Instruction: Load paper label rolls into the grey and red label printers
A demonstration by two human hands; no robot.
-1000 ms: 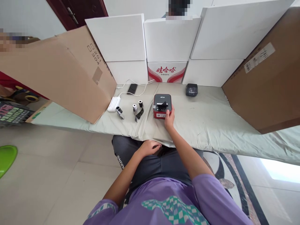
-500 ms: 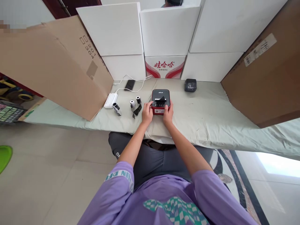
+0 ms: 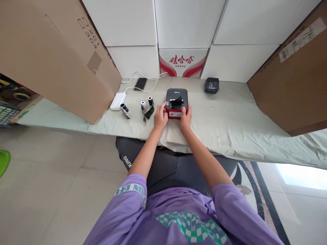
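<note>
A small red and black box-shaped printer (image 3: 176,94) rests on the cloth-covered table in front of me. A piece of black paper (image 3: 177,100) sticks up from the slot on its top. My left hand (image 3: 160,117) grips its left side, fingers bent against the casing. On the opposite side my right hand (image 3: 186,118) is wrapped round the near right corner, thumb on the front edge. Left of the printer stand two small paper rolls, a white-ended roll (image 3: 143,105) and a darker roll (image 3: 150,100), with loose black strips. Another roll (image 3: 124,109) lies farther left.
A white power bank (image 3: 118,101) and a dark phone (image 3: 140,84) lie at the back left with a white cable (image 3: 150,89). A black wrapped block (image 3: 212,85) sits back right. White boxes (image 3: 184,23) and cardboard panels (image 3: 58,58) wall the table (image 3: 224,119).
My view has tilted down, so the table and its things appear higher in the picture. Both hands keep hold of the printer, with little change in grip.
</note>
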